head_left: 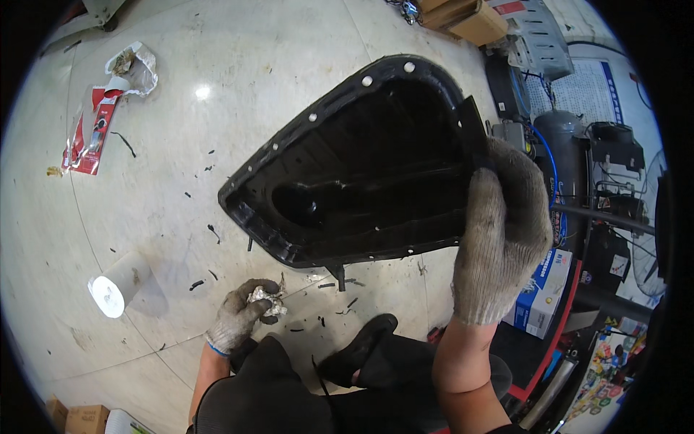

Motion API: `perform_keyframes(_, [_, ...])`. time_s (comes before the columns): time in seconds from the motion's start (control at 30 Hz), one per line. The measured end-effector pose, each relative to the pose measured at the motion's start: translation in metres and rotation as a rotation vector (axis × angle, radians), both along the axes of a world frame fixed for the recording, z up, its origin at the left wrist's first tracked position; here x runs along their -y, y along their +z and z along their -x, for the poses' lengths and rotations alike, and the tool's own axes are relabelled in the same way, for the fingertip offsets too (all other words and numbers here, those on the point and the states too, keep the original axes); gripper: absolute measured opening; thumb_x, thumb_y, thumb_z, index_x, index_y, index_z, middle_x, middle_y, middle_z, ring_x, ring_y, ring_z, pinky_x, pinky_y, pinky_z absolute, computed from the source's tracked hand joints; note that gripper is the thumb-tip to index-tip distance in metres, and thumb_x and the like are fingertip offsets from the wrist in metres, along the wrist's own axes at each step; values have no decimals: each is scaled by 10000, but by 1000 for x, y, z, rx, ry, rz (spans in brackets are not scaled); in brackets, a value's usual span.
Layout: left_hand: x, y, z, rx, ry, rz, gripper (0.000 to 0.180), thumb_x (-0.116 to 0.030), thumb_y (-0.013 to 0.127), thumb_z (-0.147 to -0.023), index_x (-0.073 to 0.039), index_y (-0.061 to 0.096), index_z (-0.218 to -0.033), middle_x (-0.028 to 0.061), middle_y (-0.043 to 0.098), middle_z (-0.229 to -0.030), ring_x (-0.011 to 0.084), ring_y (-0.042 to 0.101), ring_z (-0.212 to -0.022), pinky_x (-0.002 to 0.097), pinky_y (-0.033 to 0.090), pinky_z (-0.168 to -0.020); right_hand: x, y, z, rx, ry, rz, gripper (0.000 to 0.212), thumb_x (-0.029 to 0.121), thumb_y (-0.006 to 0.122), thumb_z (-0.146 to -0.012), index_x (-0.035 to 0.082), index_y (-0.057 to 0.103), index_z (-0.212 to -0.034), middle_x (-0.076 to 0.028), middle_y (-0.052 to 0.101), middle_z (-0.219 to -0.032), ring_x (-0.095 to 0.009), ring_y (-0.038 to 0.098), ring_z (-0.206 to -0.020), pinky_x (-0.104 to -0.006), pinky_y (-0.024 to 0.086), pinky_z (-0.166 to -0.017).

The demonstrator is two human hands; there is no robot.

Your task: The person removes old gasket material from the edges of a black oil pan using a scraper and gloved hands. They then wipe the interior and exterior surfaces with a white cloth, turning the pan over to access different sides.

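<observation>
A black oil pan (347, 181) with a row of bolt holes along its flange is held up in front of me, its hollow side facing me. My right hand (502, 231), in a soiled knit glove, is closed on its right edge, thumb on the inner side. A round recess shows near the pan's left end, and a short stub sticks out at its lower edge. Lower and to the left, my gloved left hand (242, 315) is closed around a crumpled whitish wad of paper (266, 300), apart from the pan.
Dark strips (196, 285) of scraped material litter the pale tiled floor. A white paper roll (121, 286) lies at left, an opened red package (94, 137) farther off. At right stand a compressor (560, 145) with hoses and a blue-white box (542, 296). Cardboard boxes (463, 18) sit far right.
</observation>
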State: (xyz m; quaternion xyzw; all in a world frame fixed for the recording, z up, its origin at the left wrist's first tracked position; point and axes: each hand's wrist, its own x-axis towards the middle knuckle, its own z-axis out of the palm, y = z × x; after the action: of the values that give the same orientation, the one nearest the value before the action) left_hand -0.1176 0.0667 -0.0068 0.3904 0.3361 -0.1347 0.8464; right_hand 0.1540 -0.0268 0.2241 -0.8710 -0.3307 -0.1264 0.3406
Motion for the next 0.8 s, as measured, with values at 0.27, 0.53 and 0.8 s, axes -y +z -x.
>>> perform_keyframes(0.27, [11, -16, 0, -44, 162, 41, 313, -29, 562, -943, 34, 660, -1233, 107, 717, -1028, 184, 700, -879, 328, 584, -784, 4, -4, -8, -67, -12, -114, 211, 31, 652, -1015, -27, 721, -1206, -93, 734, -1096, -157, 679, -1011, -314, 544, -955])
perform_keyframes(0.53, [8, -10, 3, -3, 151, -90, 585, 29, 697, -804, -12, 589, -1377, 43, 681, -1137, 161, 649, -1032, 306, 543, -940, 9, -7, -18, -56, -14, -116, 264, 38, 649, -1015, -32, 714, -1261, -129, 748, -1177, -178, 694, -1089, -322, 540, -1001])
perform_keyframes(0.8, [11, -19, 3, -152, 112, -283, 344, -204, 665, -1007, -2, 629, -1284, 38, 688, -916, 124, 648, -726, 291, 546, -673, 12, -8, -21, -54, -68, -72, 284, 22, 643, -1011, -32, 709, -1283, -127, 743, -1208, -182, 687, -1116, -325, 532, -1010])
